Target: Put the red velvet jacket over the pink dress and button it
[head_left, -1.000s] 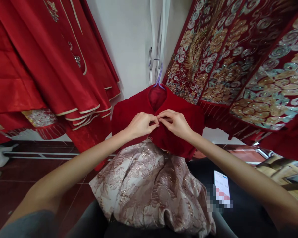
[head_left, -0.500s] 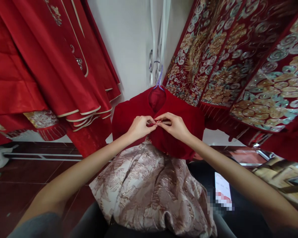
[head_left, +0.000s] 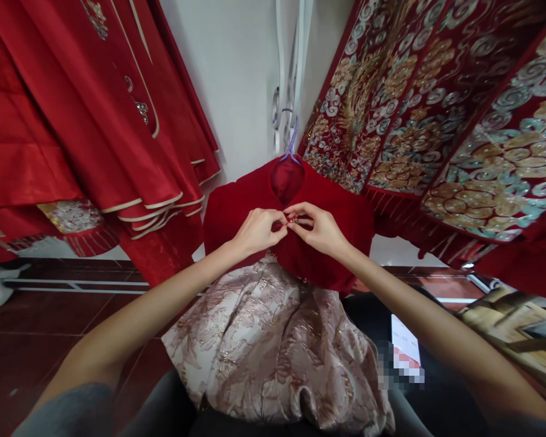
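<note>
Wall: a white wall (head_left: 230, 73) is rising at centre, greying toward the right.
Skirting: a dark strip (head_left: 113, 264) is running along its foot.
Floor: dark red tiles (head_left: 27, 355) are spreading at lower left, pale joints crossing them.
Rails: slim white rails (head_left: 40, 281) are stretching low on the left.
Light: dim light is leaving the floor shadowed.
</note>
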Available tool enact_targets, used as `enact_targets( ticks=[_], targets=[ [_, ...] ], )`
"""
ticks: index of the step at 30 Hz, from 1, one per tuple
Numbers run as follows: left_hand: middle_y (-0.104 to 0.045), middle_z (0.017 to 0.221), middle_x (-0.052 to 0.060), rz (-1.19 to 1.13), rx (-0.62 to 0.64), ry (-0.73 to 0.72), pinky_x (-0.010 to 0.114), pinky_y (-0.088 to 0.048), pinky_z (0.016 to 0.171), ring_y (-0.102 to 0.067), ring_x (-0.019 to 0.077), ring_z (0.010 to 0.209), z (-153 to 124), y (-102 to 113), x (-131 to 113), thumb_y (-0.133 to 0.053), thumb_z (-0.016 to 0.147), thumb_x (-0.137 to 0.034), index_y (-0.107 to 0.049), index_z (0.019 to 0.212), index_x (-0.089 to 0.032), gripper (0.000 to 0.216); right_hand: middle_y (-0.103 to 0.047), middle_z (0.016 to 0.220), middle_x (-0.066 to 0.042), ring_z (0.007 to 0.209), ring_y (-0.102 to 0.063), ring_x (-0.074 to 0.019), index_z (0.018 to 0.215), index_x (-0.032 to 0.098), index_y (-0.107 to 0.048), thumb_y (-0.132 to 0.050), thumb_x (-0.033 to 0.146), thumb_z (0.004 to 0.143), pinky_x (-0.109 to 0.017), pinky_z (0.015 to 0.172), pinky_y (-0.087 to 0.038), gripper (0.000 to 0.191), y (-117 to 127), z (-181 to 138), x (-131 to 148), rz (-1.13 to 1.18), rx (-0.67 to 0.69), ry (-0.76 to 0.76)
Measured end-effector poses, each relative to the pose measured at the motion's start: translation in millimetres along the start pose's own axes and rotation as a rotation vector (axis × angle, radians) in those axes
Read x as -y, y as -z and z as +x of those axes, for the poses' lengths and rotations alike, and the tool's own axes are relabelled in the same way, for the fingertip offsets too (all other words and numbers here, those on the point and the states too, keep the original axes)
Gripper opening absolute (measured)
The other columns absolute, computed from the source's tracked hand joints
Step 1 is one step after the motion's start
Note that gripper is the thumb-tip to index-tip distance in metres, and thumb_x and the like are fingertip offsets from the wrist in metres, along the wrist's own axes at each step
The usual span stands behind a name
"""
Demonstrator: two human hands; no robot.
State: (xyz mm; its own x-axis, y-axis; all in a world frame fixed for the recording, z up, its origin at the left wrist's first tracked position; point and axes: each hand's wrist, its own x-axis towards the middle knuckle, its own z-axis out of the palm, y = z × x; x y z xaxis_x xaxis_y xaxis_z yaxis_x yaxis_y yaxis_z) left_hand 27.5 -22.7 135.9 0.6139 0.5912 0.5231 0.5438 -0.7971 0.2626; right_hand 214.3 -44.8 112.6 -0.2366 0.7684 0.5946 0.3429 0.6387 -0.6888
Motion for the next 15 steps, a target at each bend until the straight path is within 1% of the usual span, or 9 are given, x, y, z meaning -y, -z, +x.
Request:
enact_targets(
  ticks=[2, 5, 7, 9, 11, 12, 13, 15],
  targets=[
    [-0.071, 0.082, 0.003, 0.008, 0.017, -0.047, 0.026, -0.046, 0.067, -0.063, 0.0148, 0.069, 0, -2, 2, -0.055, 0.081, -0.02, -0.069, 0.085, -0.017, 0.014, -0.063, 0.105, -0.005, 0.099, -0.063, -0.0168, 0.108, 0.021, -0.06, -0.058, 0.016, 0.081, -0.036, 0.092, -0.056, 0.027, 0, 0, 1, -0.018, 0.012, 0.025],
    [-0.069, 0.087, 0.005, 0.071, 0.059, -0.08, 0.028, -0.048, 0.072, -0.064, 0.0175, 0.078, 2, -6, 2, -0.053, 0.084, -0.019, -0.066, 0.088, -0.017, 0.014, -0.06, 0.101, -0.006, 0.095, -0.061, -0.0178, 0.106, 0.02, -0.057, -0.056, 0.011, 0.076, -0.037, 0.088, -0.055, 0.031, -3, 3, 2, -0.108, 0.014, 0.094],
    [-0.068, 0.094, 0.008, 0.132, 0.08, -0.038, 0.032, -0.05, 0.077, -0.065, 0.021, 0.087, 2, -6, -3, -0.051, 0.086, -0.018, -0.065, 0.095, -0.015, 0.017, -0.057, 0.101, -0.007, 0.095, -0.059, -0.0196, 0.105, 0.019, -0.054, -0.056, 0.009, 0.073, -0.039, 0.087, -0.053, 0.034, -6, 4, 3, -0.199, 0.0, 0.146],
    [-0.066, 0.103, 0.013, 0.179, 0.084, 0.034, 0.037, -0.051, 0.081, -0.064, 0.0251, 0.095, -4, 0, -15, -0.05, 0.086, -0.018, -0.062, 0.107, -0.012, 0.024, -0.054, 0.105, -0.008, 0.102, -0.056, -0.0224, 0.106, 0.019, -0.053, -0.056, 0.009, 0.073, -0.042, 0.092, -0.05, 0.035, -9, 3, 4, -0.278, -0.03, 0.179],
    [-0.063, 0.111, 0.016, 0.17, 0.082, 0.064, 0.04, -0.051, 0.085, -0.062, 0.0281, 0.103, -19, 12, -33, -0.053, 0.087, -0.019, -0.056, 0.12, -0.011, 0.034, -0.052, 0.111, -0.01, 0.111, -0.052, -0.0244, 0.108, 0.02, -0.052, -0.057, 0.011, 0.075, -0.044, 0.096, -0.048, 0.034, -9, 1, 6, -0.32, -0.091, 0.18],
    [-0.062, 0.114, 0.015, 0.124, 0.086, 0.032, 0.04, -0.052, 0.087, -0.061, 0.0273, 0.105, -30, 20, -43, -0.053, 0.088, -0.023, -0.054, 0.125, -0.014, 0.038, -0.051, 0.113, -0.011, 0.113, -0.051, -0.0245, 0.108, 0.021, -0.052, -0.057, 0.012, 0.077, -0.045, 0.097, -0.047, 0.033, -8, -1, 7, -0.323, -0.129, 0.168],
    [-0.062, 0.115, 0.012, 0.056, 0.116, -0.02, 0.039, -0.052, 0.088, -0.061, 0.025, 0.105, -43, 27, -53, -0.053, 0.09, -0.027, -0.054, 0.126, -0.02, 0.036, -0.05, 0.114, -0.01, 0.112, -0.051, -0.024, 0.109, 0.021, -0.051, -0.056, 0.014, 0.079, -0.044, 0.097, -0.048, 0.031, -6, -3, 8, -0.314, -0.164, 0.151],
    [-0.064, 0.111, 0.006, -0.077, 0.114, -0.036, 0.034, -0.053, 0.088, -0.062, 0.0211, 0.103, -71, 40, -69, -0.054, 0.091, -0.034, -0.06, 0.117, -0.031, 0.027, -0.051, 0.113, -0.009, 0.104, -0.055, -0.0212, 0.107, 0.022, -0.051, -0.055, 0.015, 0.082, -0.041, 0.092, -0.051, 0.027, 0, -6, 10, -0.262, -0.201, 0.112]
  ],
)
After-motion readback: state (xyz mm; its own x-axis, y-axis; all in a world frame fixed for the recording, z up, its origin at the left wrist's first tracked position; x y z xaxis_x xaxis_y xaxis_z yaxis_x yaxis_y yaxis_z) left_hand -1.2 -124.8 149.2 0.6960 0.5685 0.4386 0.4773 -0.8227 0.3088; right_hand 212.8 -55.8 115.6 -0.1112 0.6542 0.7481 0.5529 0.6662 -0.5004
